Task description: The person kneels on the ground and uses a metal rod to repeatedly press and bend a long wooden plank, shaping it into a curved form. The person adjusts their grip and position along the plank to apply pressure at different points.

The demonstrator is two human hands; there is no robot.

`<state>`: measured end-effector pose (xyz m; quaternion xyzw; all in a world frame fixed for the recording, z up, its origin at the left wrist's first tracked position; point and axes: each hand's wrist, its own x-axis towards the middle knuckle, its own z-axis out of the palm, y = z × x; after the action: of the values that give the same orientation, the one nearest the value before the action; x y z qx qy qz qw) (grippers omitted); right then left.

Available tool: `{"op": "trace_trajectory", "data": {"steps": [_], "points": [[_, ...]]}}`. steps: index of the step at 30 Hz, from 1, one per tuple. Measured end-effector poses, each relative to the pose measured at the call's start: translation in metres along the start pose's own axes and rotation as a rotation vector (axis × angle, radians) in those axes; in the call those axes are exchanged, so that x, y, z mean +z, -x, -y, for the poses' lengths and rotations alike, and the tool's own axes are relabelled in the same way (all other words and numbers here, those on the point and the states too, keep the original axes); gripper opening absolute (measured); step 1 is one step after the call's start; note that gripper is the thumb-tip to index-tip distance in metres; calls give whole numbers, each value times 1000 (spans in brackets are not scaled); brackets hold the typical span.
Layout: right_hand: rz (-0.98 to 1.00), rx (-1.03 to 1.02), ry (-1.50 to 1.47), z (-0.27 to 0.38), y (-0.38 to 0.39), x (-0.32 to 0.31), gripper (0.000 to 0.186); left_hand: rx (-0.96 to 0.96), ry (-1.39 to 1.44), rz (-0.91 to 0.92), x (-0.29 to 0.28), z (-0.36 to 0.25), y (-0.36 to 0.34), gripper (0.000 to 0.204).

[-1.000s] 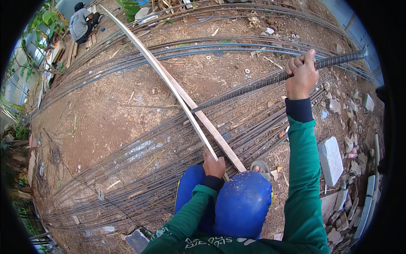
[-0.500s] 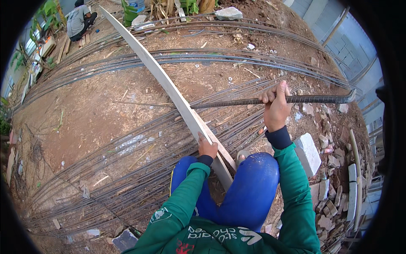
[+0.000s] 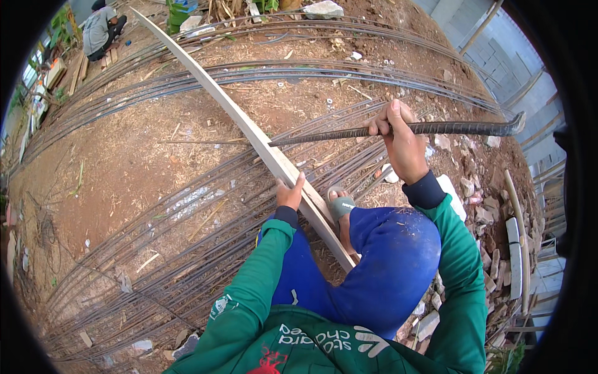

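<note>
My right hand (image 3: 402, 143) is closed around a dark ribbed crowbar (image 3: 464, 128), its bent end out to the right. The crowbar's thin tip meets the edge of a long pale wooden plank (image 3: 233, 112); I cannot tell whether it digs in. My left hand (image 3: 290, 192) grips this plank lower down, its thumb along the near side. A second strip of wood (image 3: 319, 207) lies against the plank's right side. The plank slants from the far left down between my legs. My sandalled foot (image 3: 339, 202) is beside the wood, to its right.
Bundles of steel rods (image 3: 205, 240) run across the dirt under and around the plank, with more rods (image 3: 286, 76) farther off. Broken rubble (image 3: 486, 215) and a pole (image 3: 517, 230) lie at the right. Another person (image 3: 98, 31) crouches at the far left.
The plank has turned to show more of its narrow edge. The crowbar's tip now shows at its edge, and my right hand sits slightly higher and left. My right knee has swung outward, uncovering the foot.
</note>
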<state>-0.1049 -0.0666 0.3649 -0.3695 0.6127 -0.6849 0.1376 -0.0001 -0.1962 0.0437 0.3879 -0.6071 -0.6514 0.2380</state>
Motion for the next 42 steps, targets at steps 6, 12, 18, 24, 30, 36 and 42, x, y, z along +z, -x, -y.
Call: {"op": "trace_trajectory", "data": {"steps": [6, 12, 18, 24, 30, 36, 42], "points": [[-72, 55, -40, 3, -3, 2, 38, -75, -119, -169, -3, -22, -41, 97], [-129, 18, -29, -7, -12, -8, 36, -167, -274, -33, -11, -14, -53, 64], [-160, -104, -205, -27, -29, -30, 52, -145, -295, -57, -9, -8, -54, 37], [274, -307, -152, -41, -62, -54, 64, -158, -189, -47, -14, -17, -44, 31], [347, -217, -247, -35, -114, -61, 54, -156, -257, 5, -17, -25, -37, 28], [130, -213, -469, -87, -202, -94, 47, -108, -248, -41, -8, -35, -35, 24], [-140, -38, -541, -109, -237, -106, 54, -204, -356, 5, -11, -38, -36, 36]]}}
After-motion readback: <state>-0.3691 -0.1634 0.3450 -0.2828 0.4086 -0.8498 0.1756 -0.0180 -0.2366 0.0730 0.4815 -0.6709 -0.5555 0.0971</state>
